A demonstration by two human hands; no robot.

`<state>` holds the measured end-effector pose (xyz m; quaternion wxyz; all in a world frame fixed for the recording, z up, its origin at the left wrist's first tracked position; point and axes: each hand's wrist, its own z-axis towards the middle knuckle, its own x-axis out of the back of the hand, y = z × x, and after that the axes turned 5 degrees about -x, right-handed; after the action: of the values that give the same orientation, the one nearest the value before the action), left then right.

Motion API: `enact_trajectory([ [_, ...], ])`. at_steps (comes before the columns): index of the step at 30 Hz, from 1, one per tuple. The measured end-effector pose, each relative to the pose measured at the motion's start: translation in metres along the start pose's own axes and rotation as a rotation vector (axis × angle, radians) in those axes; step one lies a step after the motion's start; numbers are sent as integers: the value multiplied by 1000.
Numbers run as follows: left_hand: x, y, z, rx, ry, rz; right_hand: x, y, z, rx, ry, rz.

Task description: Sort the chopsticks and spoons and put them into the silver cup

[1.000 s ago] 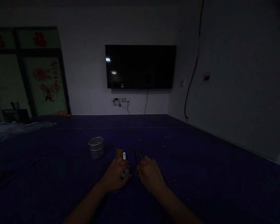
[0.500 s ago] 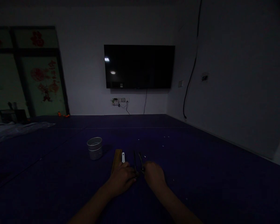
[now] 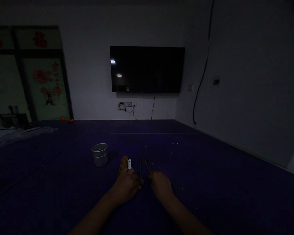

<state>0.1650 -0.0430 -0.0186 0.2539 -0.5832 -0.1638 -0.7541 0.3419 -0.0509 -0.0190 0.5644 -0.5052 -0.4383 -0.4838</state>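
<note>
Dimly, cup (image 3: 100, 159), contents unclear, hands (image 3: 126, 184) on utensils (image 3: 129, 164)

Metal cup (image 3: 100, 160): blocks you left of lower centre.
Cup-to-sticks gap: you could pass before the wooden sticks (image 3: 123, 164).
Dark utensils (image 3: 140, 166): leave you a narrow slot near lower centre.
Purple surface (image 3: 218, 182): wide room for you lower right, past tiny specks (image 3: 182, 188).
</note>
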Motion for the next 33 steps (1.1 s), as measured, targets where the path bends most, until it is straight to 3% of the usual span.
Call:
enact_trajectory([
  [10, 10, 0, -4, 27, -16, 32, -5, -2, 0, 50, 10, 55],
  [22, 10, -3, -5, 18, -8, 3, -4, -9, -4, 136, 47, 114],
  [33, 11, -3, -5, 10, 18, -19, -5, -9, -5, 127, 49, 84],
])
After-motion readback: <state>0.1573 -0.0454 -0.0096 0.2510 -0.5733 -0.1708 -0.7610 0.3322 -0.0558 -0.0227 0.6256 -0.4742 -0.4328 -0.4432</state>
